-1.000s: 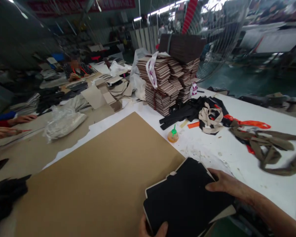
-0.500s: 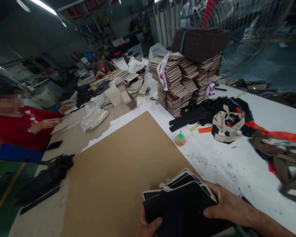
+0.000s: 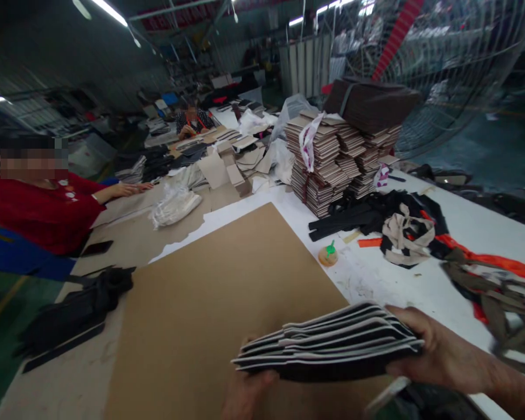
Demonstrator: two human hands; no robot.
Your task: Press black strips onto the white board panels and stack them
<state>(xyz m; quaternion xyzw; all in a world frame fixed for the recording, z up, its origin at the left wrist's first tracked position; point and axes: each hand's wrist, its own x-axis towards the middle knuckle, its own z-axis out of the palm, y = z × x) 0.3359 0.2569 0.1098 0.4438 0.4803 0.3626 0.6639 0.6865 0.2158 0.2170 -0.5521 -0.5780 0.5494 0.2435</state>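
Observation:
Between my two hands is a stack of black fabric pieces with pale edges (image 3: 332,341), tilted so that its layered edges face up. My left hand (image 3: 249,391) grips the stack's left end, thumb along the near side. Around the right end, my right hand (image 3: 437,350) is closed with fingers behind and thumb in front. Below the stack lies a large brown board (image 3: 210,291) on the table. At the bottom right, near my right forearm, a dark item with a pale edge (image 3: 424,402) is partly cut off and blurred.
Past the board's right edge stands a small round container with a green top (image 3: 328,255). Black, beige and orange strips (image 3: 406,233) lie on the right. Tall bundled stacks of panels (image 3: 319,163) stand behind. Black fabric (image 3: 79,309) lies left, near a co-worker in red (image 3: 39,210).
The stack has been tipped up, so its layered edges show instead of the flat black top face. Both hands keep hold of it. The co-worker's hands have shifted along the table.

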